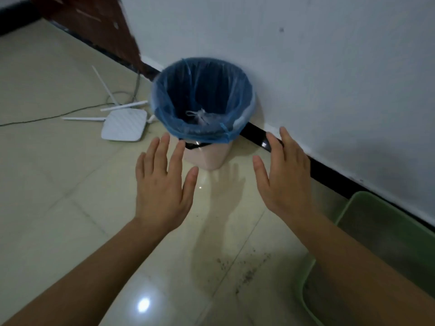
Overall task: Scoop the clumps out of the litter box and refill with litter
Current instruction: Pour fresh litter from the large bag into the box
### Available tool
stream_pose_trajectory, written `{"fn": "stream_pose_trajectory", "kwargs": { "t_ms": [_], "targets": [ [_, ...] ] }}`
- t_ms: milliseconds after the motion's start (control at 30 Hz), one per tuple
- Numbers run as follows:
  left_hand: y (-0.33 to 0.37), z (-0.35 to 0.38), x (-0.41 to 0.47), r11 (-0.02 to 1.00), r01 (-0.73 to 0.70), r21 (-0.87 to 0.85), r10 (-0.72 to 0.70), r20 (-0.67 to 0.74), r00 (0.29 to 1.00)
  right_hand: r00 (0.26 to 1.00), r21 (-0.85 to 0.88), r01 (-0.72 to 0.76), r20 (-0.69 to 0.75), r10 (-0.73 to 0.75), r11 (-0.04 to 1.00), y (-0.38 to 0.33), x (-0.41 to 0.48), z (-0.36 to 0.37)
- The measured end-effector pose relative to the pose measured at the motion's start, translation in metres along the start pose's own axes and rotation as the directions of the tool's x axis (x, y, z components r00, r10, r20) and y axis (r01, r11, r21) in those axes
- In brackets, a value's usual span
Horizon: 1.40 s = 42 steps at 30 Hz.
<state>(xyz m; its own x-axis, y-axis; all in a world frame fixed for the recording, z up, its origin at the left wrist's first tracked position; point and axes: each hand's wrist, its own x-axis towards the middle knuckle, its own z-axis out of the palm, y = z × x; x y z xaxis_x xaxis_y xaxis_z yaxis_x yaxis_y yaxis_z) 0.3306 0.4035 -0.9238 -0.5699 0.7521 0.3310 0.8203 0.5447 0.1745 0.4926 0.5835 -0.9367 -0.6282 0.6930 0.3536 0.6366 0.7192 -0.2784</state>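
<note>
A pale pink waste bin (207, 156) lined with a blue plastic bag (164, 100) stands on the tiled floor against the white wall. A knotted clear bag (200, 117) lies inside it. My left hand (162, 184) and my right hand (284, 180) are stretched out flat in front of the bin, one on each side, fingers straight, holding nothing and not touching it. A green litter box (348, 217) sits at the lower right along the wall, partly hidden by my right forearm. Scattered litter grains (244, 271) lie on the floor beside it.
A white router (123, 124) with several antennas and cables lies on the floor left of the bin. A black skirting board (329, 170) runs along the wall. A dark brown door (98, 27) stands at the top left.
</note>
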Motion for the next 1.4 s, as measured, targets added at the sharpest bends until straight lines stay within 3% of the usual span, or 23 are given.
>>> {"fn": "stream_pose_trajectory", "kwargs": {
  "t_ms": [167,367,500,667,800,967,1233,1400],
  "targets": [
    [-0.026,-0.206,0.074,0.995,0.073,0.066,-0.065,-0.118,0.991,0.987,0.031,0.163,-0.011,-0.162,0.986,-0.111,0.097,-0.155],
    [-0.076,-0.538,0.151,0.946,0.306,0.111,-0.264,-0.290,0.920,0.946,0.061,0.320,-0.064,-0.316,0.945,-0.304,0.227,-0.392],
    [-0.122,-0.722,0.146,0.905,0.399,0.151,-0.324,-0.364,0.873,0.888,0.155,0.460,-0.083,-0.453,0.874,-0.454,0.265,-0.507],
    [-0.191,-0.867,0.080,0.837,0.512,0.192,-0.388,-0.451,0.804,0.797,0.236,0.602,-0.137,-0.588,0.762,-0.623,0.258,-0.575],
    [-0.246,-0.930,0.026,0.746,0.637,0.193,-0.477,-0.513,0.714,0.741,0.316,0.661,-0.128,-0.659,0.681,-0.732,0.245,-0.583],
    [-0.312,-0.955,0.009,0.628,0.768,0.126,-0.603,-0.544,0.583,0.662,0.377,0.708,-0.061,-0.747,0.597,-0.823,0.243,-0.567],
    [-0.439,-0.922,0.063,0.552,0.812,0.190,-0.670,-0.478,0.568,0.589,0.424,0.747,-0.066,-0.805,0.512,-0.933,0.315,-0.473],
    [-0.543,-0.923,0.139,0.466,0.875,0.127,-0.744,-0.479,0.466,0.538,0.474,0.742,0.002,-0.843,0.474,-1.030,0.392,-0.420]
  ]
}}
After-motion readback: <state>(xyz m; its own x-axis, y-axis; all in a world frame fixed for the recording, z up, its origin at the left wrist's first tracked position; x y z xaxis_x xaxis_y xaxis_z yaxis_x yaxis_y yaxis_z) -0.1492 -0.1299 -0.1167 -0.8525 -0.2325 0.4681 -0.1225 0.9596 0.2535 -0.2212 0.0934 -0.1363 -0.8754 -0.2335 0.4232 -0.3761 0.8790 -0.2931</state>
